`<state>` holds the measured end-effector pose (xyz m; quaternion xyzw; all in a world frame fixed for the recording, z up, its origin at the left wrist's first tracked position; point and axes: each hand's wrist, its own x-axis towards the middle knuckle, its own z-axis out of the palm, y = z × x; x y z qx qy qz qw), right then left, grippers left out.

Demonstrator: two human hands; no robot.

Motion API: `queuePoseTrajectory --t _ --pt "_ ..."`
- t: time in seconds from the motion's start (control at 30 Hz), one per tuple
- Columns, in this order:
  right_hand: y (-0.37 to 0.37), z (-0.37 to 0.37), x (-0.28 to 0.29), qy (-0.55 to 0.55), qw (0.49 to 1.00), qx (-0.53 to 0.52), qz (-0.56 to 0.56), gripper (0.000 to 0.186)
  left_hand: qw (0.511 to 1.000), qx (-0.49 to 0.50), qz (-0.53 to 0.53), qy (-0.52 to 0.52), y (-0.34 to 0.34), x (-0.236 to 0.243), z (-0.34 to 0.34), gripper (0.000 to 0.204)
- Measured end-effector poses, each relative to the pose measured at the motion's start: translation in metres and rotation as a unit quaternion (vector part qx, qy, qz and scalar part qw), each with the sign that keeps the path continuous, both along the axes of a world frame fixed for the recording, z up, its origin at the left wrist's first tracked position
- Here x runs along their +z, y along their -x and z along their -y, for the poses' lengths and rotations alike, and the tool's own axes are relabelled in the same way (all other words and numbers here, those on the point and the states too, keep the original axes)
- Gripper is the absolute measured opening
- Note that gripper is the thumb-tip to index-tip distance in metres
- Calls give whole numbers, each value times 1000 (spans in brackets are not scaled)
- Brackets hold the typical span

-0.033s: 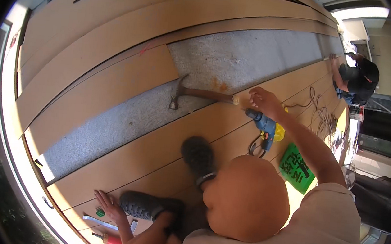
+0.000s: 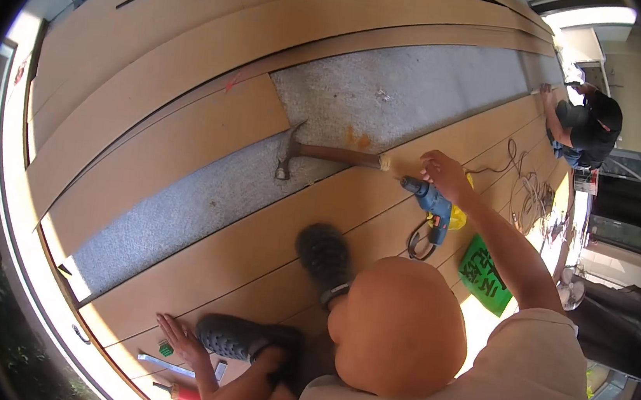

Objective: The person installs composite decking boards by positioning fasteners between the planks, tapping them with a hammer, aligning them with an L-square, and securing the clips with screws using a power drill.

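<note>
Wooden-handled hammer (image 2: 333, 155) lies centre frame; right hand (image 2: 442, 174) just right of its handle end, fingers curled, touching the blue drill (image 2: 430, 200). Left hand (image 2: 179, 337), lower left, fingers spread flat on floorboards (image 2: 254, 240).

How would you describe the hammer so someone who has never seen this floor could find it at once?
Find the grey strip of underlay running between the tan floor planks. The hammer lies on it near the middle, its wooden handle pointing toward the right hand. Unlike the blue drill beside that hand, it is brown with a dark curved claw head.
</note>
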<state>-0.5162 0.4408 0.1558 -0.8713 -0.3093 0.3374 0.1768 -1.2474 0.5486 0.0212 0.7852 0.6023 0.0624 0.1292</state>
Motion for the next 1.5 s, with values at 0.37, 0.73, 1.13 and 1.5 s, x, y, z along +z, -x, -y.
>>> queuePoseTrajectory --t 0.37,0.73,1.13,1.5 --pt "20 302 -31 237 907 -197 288 27 986 -40 -37 160 37 26 -25 48" --pt "13 251 -51 87 884 -166 429 19 972 -66 -49 221 37 71 -41 43" --pt "57 400 31 203 861 -338 321 33 971 -44 -31 233 23 134 -60 39" --pt "154 194 48 77 932 -299 192 44 945 -106 15 310 -104 100 -116 35"
